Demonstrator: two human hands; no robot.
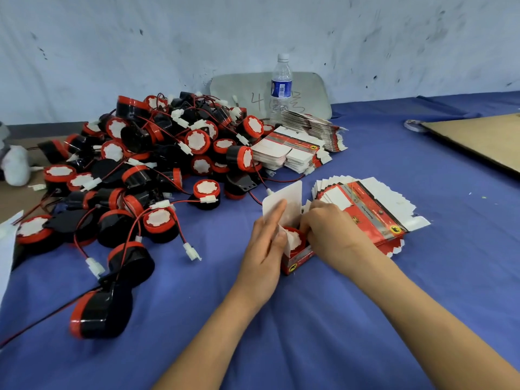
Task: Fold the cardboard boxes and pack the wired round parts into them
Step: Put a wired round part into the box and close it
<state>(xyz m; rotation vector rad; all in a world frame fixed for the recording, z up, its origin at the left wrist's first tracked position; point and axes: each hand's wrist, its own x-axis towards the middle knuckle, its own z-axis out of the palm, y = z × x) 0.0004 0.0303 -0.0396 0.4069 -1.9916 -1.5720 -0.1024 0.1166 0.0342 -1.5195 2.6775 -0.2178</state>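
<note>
A small red cardboard box stands open on the blue cloth with its white lid flap raised. A red-rimmed round part sits inside it. My left hand lies flat against the box's left side, fingers straight along the flap. My right hand grips the box's right side with curled fingers. A fanned stack of flat red-and-white boxes lies just right of my right hand. A big pile of black-and-red wired round parts covers the left of the table.
More flat box stacks lie behind the pile, beside a clear water bottle and a grey board. A brown cardboard sheet and tape roll lie far right. Loose wires with white plugs trail toward me.
</note>
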